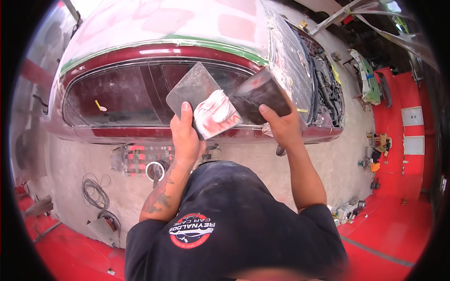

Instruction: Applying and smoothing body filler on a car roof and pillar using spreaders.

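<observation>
A flat grey rectangular plate with rounded corners point(192, 89) is held out by the left hand point(187, 136), with the thumb pressed on its upper face; the fingers beneath are mostly hidden. On the plate's near right part, a soft white paste streaked with pinkish red point(218, 112) is carried in folds. Just to the right, a dark, flat, wide spreader blade point(265, 96) is gripped by the right hand point(282, 124), the thumb laid on its near face and the fingers wrapped behind. Neither grip is loose; each is closed only as far as its thin tool allows. The blade's left edge is brought up to the paste, though whether it is touching cannot be told for certain from this angle.

Beyond both tools, the side of a maroon car point(112, 133) is seen, with a roof of patchy white and pink point(164, 21) edged in green.

The step in hand is judged to be the working of the paste on the plate, since the red streaks look unevenly blended. For the next move, a steady plate and a low-angled, firmly pressed blade edge would be called for.
</observation>
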Demonstrator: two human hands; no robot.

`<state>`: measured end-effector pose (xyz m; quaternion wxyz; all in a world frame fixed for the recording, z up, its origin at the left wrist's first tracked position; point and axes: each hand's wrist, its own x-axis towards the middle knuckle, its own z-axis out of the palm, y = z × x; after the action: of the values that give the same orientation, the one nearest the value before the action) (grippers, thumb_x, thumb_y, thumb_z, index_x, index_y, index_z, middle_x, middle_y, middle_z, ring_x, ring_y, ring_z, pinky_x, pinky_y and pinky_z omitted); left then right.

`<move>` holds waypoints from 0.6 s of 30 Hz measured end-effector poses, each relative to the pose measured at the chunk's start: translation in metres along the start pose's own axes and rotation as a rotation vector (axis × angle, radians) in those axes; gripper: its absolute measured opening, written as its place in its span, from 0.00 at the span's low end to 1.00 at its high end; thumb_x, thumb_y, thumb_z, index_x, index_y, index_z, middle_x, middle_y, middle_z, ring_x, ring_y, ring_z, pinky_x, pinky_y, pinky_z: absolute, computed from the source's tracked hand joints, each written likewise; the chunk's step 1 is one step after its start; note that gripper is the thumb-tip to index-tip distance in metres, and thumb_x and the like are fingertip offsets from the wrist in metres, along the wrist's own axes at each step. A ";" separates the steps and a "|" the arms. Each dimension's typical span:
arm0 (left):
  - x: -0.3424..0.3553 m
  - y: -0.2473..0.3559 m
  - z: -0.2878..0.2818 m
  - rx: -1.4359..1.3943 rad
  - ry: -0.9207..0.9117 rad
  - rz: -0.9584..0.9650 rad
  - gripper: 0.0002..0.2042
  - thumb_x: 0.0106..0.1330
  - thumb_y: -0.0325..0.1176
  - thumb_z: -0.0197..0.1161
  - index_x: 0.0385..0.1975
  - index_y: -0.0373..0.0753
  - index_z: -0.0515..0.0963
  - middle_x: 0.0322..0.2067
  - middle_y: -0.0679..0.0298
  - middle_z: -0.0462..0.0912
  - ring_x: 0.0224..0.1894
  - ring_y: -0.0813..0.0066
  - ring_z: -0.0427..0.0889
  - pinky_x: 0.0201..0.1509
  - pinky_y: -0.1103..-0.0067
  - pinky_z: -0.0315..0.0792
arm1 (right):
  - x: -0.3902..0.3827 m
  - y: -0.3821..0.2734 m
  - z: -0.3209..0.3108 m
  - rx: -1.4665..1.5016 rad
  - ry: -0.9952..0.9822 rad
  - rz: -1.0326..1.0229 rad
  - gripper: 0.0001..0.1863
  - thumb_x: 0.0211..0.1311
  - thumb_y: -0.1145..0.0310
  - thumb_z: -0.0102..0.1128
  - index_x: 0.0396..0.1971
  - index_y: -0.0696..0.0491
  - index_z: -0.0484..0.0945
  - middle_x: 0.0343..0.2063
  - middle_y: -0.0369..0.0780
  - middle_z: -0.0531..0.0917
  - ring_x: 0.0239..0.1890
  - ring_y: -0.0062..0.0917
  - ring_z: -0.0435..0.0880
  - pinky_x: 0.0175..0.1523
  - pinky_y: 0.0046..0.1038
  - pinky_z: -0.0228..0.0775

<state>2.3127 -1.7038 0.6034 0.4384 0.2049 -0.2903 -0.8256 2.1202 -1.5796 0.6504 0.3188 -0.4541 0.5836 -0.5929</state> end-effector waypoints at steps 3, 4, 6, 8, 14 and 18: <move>0.004 -0.002 -0.001 0.113 0.090 0.135 0.18 0.82 0.43 0.52 0.45 0.30 0.76 0.40 0.62 0.81 0.41 0.77 0.81 0.46 0.74 0.77 | -0.007 0.000 0.013 -0.144 -0.028 0.109 0.20 0.63 0.79 0.59 0.56 0.64 0.77 0.47 0.52 0.85 0.47 0.42 0.86 0.56 0.30 0.76; 0.005 -0.002 -0.001 0.158 0.110 0.181 0.18 0.82 0.43 0.52 0.39 0.32 0.78 0.35 0.66 0.80 0.36 0.82 0.79 0.40 0.77 0.75 | -0.005 0.000 0.016 -0.371 -0.177 0.044 0.21 0.62 0.80 0.58 0.56 0.62 0.77 0.47 0.51 0.85 0.46 0.42 0.86 0.56 0.30 0.77; 0.009 0.001 -0.003 0.618 0.125 0.412 0.19 0.82 0.44 0.52 0.37 0.31 0.78 0.33 0.66 0.80 0.35 0.82 0.77 0.41 0.77 0.74 | 0.003 -0.001 0.020 -0.671 -0.404 -0.055 0.24 0.59 0.81 0.58 0.57 0.55 0.78 0.46 0.46 0.83 0.43 0.47 0.85 0.50 0.37 0.78; 0.012 0.006 -0.007 0.791 0.093 0.368 0.21 0.82 0.45 0.51 0.37 0.31 0.78 0.31 0.66 0.80 0.34 0.81 0.76 0.42 0.77 0.73 | 0.014 -0.005 0.015 -0.834 -0.236 -0.176 0.25 0.56 0.82 0.57 0.56 0.53 0.80 0.46 0.45 0.83 0.44 0.48 0.84 0.50 0.38 0.78; 0.015 0.007 -0.008 0.840 -0.109 0.170 0.23 0.82 0.46 0.49 0.42 0.28 0.80 0.29 0.65 0.81 0.34 0.80 0.73 0.41 0.75 0.71 | 0.027 -0.017 0.023 -1.053 -0.279 -0.531 0.24 0.45 0.79 0.62 0.46 0.46 0.86 0.50 0.32 0.86 0.55 0.30 0.83 0.60 0.38 0.71; 0.023 0.005 -0.012 0.785 0.105 0.041 0.20 0.82 0.43 0.50 0.47 0.29 0.79 0.38 0.62 0.84 0.38 0.77 0.81 0.44 0.75 0.75 | 0.007 -0.018 0.041 -0.951 -0.399 -0.538 0.24 0.44 0.80 0.65 0.45 0.47 0.86 0.50 0.31 0.87 0.56 0.31 0.83 0.62 0.40 0.70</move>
<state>2.3107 -1.7296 0.5959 0.3574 0.3929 -0.5653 -0.6312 2.1575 -1.6006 0.6657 0.0217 -0.7828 0.5783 -0.2288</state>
